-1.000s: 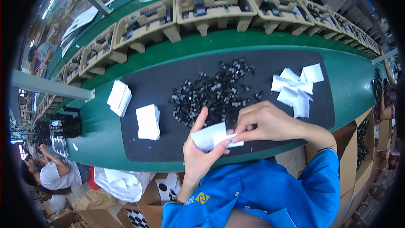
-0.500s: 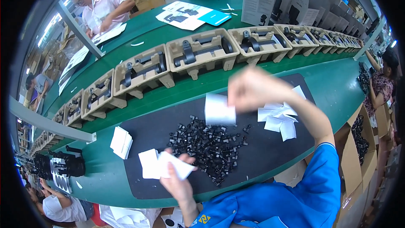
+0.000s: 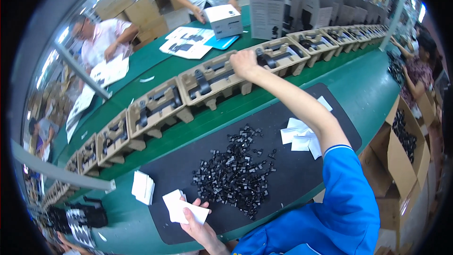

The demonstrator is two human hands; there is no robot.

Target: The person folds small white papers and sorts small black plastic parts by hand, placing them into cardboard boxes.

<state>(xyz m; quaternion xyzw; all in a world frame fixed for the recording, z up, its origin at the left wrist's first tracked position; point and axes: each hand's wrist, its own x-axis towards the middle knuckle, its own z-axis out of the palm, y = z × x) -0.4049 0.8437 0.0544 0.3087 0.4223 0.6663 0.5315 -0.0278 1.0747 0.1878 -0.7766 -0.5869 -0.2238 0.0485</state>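
Observation:
My left hand is closed around a small stack of white folded papers at the near left of the black mat. Reaching far forward, my right hand has its fingers curled at the end of a brown pulp tray, where it meets its neighbour. Whatever its fingertips hold is hidden. The tray contains black parts, among them a curved bracket. Between my hands, small black plastic clips lie in a heap on the mat.
White papers lie on the mat's right and at its left edge. More filled trays line the green conveyor. Grey boxes stand beyond. A carton of black parts is at right. Other people work across the line.
My right hand has gone forward and left to the tray row; the white paper it held is out of sight. The view has shifted. Across the table a person now handles a white box.

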